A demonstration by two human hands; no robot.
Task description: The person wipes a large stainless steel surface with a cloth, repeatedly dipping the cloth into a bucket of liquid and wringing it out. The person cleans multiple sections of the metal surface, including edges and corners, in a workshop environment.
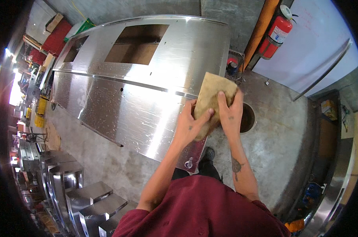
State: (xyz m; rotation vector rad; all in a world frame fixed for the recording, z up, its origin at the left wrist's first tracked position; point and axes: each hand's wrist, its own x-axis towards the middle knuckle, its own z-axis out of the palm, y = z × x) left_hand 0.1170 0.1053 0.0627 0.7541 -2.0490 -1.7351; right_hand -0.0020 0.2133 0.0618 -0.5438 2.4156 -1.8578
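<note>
Both of my hands hold a folded, stained tan cloth (214, 89) in front of me, above the near right end of a large sheet-metal panel (147, 106). My left hand (191, 120) grips its lower left side, thumb across the front. My right hand (230, 108) grips the right edge, its thumb pressed on the face. The fingers behind the cloth are hidden. Wet drops and streaks mark the shiny panel, which has rectangular cutouts on its far half and a seam along its length.
A round bucket (248, 118) stands on the concrete floor right of my right hand. Beyond it are an orange post (260, 31) and a red fire extinguisher (276, 33). Metal box-like parts (94, 197) stand at the lower left. A dark shelf (329, 134) lines the right side.
</note>
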